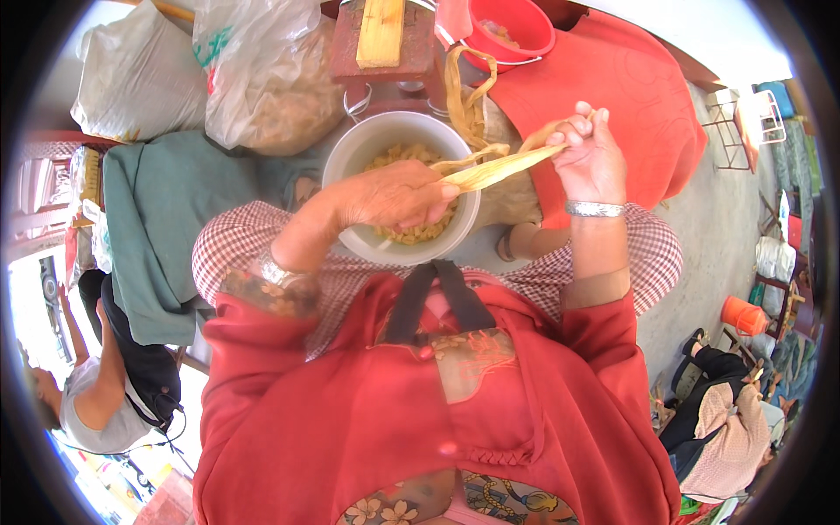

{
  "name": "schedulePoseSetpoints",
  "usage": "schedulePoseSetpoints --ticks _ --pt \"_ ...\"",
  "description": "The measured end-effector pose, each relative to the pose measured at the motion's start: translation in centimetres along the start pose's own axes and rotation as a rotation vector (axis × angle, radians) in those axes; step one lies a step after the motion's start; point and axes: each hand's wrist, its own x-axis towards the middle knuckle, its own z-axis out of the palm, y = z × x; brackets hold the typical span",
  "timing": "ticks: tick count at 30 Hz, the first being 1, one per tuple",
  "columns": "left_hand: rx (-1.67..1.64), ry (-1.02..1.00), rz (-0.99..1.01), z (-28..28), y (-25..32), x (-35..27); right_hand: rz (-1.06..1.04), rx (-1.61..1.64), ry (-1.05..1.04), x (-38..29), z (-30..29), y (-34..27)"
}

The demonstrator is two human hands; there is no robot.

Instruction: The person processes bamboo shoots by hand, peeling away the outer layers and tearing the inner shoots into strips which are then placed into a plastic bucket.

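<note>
A long, flat, pale yellow strip [502, 172], apparently of vegetable matter, is stretched between my two hands. My left hand [397, 193] pinches its lower end above a white bucket [336, 154]. To the right and higher, my right hand [590, 151] grips the other end, its fingers curled in. Small chopped yellow pieces [420, 233] lie in the bucket, partly hidden by my left hand. A browner, twisted strip [459, 98] hangs down beyond the bucket, and a thin length of it runs towards my left hand.
Beyond the bucket stands a red wooden stool [344, 49] bearing a wooden block [382, 33]. Stuffed plastic bags [272, 85] are at the back left. A red bucket [538, 39] and red cloth [610, 85] are at the right. People sit on both sides.
</note>
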Motion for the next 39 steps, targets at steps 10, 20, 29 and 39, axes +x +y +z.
schedulePoseSetpoints --ticks 10,20,29,39 --pt "0.097 0.064 -0.181 -0.1 -1.2 0.1 -0.338 -0.246 0.273 2.5 -3.7 -9.8" --pt "0.563 0.159 -0.380 -0.6 -3.8 1.1 -0.546 -0.166 0.325 1.0 -2.6 -13.6" --pt "-0.021 0.528 -0.079 0.7 -3.4 2.6 -0.463 -0.169 0.085 -1.2 4.4 -5.3" --pt "-1.233 0.477 0.167 1.4 -1.0 3.2 -0.056 -0.172 -0.213 -6.2 8.5 8.6"
